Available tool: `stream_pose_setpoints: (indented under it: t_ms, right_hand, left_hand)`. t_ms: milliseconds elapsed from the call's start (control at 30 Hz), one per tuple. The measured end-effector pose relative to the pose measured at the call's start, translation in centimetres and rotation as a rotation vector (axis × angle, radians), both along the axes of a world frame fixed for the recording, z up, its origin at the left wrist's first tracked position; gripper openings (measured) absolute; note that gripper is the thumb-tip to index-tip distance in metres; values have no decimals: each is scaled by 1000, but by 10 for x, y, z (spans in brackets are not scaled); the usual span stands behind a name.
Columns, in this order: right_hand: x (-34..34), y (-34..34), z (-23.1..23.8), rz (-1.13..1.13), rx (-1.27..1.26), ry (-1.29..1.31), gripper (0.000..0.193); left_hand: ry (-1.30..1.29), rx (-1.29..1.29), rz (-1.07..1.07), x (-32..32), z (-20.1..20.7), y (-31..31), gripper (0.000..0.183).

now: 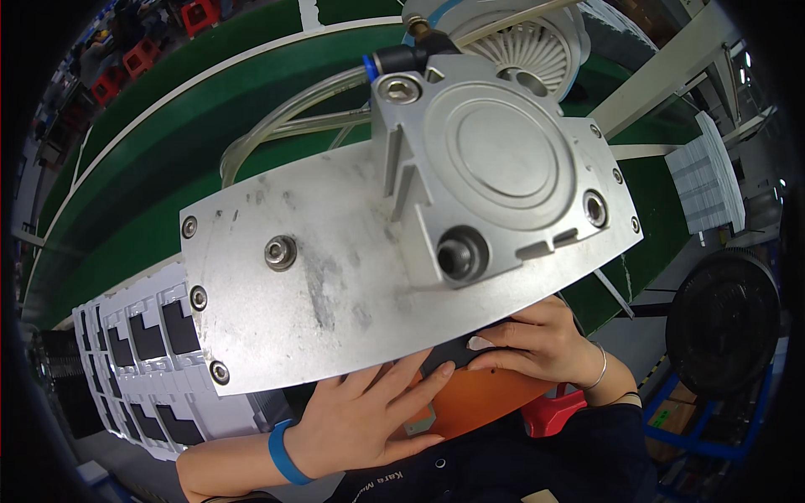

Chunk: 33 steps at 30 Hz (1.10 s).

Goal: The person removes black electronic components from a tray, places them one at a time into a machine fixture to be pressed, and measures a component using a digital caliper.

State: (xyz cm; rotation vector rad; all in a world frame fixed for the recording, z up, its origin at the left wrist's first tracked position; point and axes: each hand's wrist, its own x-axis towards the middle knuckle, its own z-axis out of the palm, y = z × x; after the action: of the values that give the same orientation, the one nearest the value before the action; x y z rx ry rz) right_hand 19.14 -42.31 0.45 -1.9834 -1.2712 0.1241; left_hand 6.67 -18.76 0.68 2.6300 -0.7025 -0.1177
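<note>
A silver pneumatic cylinder (495, 159) sits on a broad metal plate (327, 277), and the plate hides the work area beneath it. Below its front edge, my left hand (360, 419), with a blue wristband, has its fingers stretched out and spread over an orange surface (486, 402). Some of those fingertips reach under the plate's edge. My right hand (545, 344) wears a thin bracelet and has its fingers bent, with thumb and fingertips closed at a black flat piece (453, 352). Most of that black piece is covered by the plate and my hands.
White trays with black flat parts (147, 335) stand at the left. A green conveyor belt (151, 159) runs behind the machine, with clear air tubes (285, 117) above it. At the right are a red object (553, 411), a round black fan (723, 323) and a white stack (708, 180).
</note>
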Motion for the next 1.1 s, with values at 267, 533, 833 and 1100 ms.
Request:
stream_pose_setpoints:
  t_ms: [267,533,833,1100]
  right_hand:
    - [0,-2,-1,-27,-25,11,25]
    - [1,-2,-3,-13,5,19,26]
    - [1,-2,-4,-13,15,-11,26]
    - [3,0,-4,-11,18,-30,26]
  left_hand:
    - [17,-15,10,2,-2,-2,69]
    - [17,-1,-1,2,-1,-2,68]
    - [12,20,-6,-1,-2,-1,67]
    - [10,-1,5,2,-3,-1,65]
